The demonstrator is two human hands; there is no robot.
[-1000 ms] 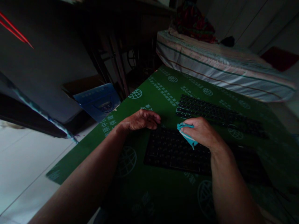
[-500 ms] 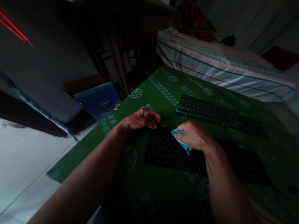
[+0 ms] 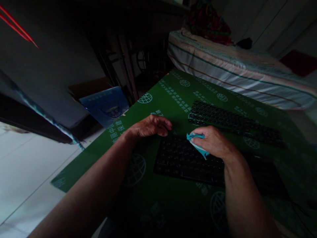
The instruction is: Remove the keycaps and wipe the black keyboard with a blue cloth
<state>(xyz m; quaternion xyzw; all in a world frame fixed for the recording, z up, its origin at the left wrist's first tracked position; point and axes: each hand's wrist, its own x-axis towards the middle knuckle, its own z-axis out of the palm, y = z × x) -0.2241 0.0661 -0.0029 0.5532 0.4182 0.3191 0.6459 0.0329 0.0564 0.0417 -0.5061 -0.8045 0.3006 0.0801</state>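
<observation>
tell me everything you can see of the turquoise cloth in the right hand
The turquoise cloth is small, bunched and fabric-like, with a paler strip along it. The right hand grips it, hiding part; one pointed corner sticks out below. It is over the nearer dark keyboard, though contact with it is unclear.

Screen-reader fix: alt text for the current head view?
Right hand grips a teal cloth over a black keyboard on a green tabletop; left hand, loosely curled, is by the keyboard's far left corner. Rows of black keys lie beyond.

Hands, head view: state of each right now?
Left hand: open, loosely curled, nothing visible in its grip.
Right hand: closed, holding a teal cloth over the nearer keyboard.
</observation>
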